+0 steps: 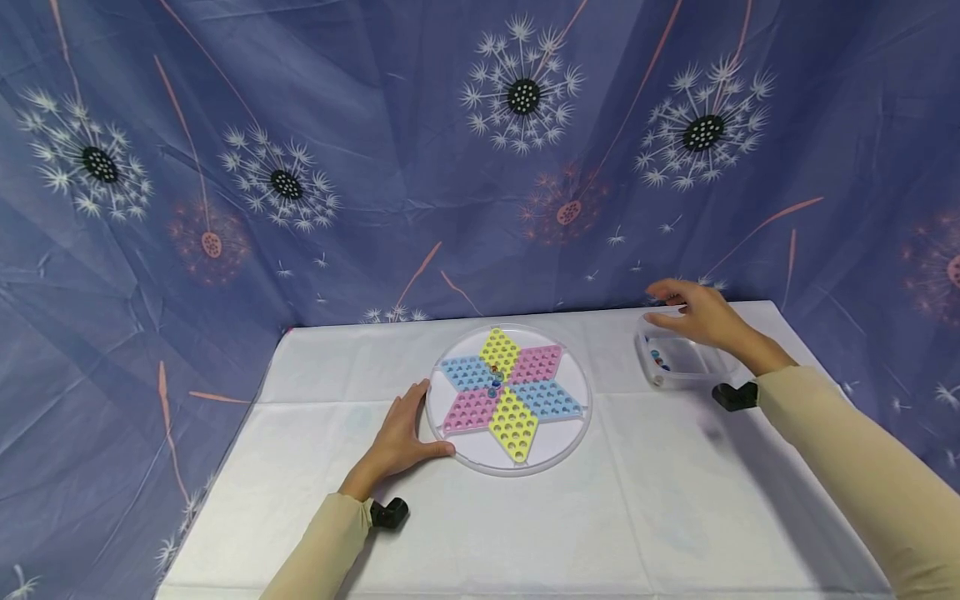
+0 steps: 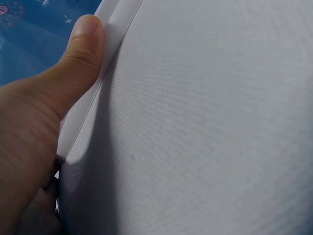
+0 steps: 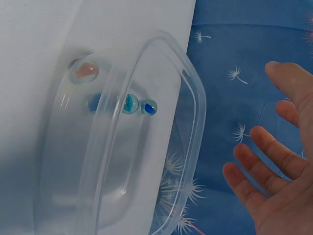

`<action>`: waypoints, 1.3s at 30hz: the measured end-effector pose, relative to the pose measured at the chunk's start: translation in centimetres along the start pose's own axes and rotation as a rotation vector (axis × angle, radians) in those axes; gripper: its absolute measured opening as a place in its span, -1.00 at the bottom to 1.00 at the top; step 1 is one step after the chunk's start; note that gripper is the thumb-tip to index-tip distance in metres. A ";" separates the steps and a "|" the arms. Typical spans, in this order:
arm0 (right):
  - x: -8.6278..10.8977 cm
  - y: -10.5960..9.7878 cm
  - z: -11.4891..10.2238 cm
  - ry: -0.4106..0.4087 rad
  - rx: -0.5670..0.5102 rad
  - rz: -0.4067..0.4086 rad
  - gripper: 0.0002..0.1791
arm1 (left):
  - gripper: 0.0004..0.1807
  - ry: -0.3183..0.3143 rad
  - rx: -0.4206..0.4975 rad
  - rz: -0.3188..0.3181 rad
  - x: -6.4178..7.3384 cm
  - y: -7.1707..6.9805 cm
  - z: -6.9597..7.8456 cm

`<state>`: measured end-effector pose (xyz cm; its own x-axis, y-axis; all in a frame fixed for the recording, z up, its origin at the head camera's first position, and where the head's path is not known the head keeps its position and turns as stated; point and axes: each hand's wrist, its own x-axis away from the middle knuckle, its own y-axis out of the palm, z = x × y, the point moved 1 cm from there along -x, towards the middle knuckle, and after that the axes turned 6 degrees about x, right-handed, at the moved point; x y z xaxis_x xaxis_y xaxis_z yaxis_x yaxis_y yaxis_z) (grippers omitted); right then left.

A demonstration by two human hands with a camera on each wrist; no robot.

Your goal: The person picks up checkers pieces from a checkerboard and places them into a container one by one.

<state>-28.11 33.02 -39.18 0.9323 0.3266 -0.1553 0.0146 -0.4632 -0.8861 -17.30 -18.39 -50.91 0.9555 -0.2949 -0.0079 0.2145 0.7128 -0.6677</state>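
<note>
A round white Chinese checkers board (image 1: 555,446) with a star of pink, blue and yellow points lies on the table. A few marbles (image 1: 496,384) sit in holes near its middle. My left hand (image 1: 397,432) rests against the board's left rim with fingers and thumb spread; in the left wrist view the thumb (image 2: 84,51) lies along the rim. My right hand (image 1: 701,317) is raised over a clear plastic container (image 1: 686,382), its fingers relaxed and nothing seen between them. In the right wrist view, marbles (image 3: 148,107) lie inside the container, beside that hand (image 3: 279,171).
A white cloth (image 1: 570,533) covers the table. Behind and to the left hangs a blue curtain (image 1: 390,167) with dandelion prints, close to the table's back edge. The container stands near the back right corner.
</note>
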 end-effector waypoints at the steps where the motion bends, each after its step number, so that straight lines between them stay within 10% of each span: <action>1: -0.1 0.0 -0.1 0.000 0.006 -0.001 -0.47 | 0.40 0.000 -0.002 -0.001 0.0 0.0 0.0; 39: -4.5 5.3 -7.6 -0.198 -0.058 -0.052 -0.43 | 0.40 0.001 -0.014 -0.006 0.0 -0.1 0.1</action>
<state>-29.51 22.85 -39.83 0.8409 0.5039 -0.1975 0.0873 -0.4864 -0.8694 -17.29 -18.38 -50.81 0.9540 -0.2996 -0.0045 0.2173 0.7021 -0.6781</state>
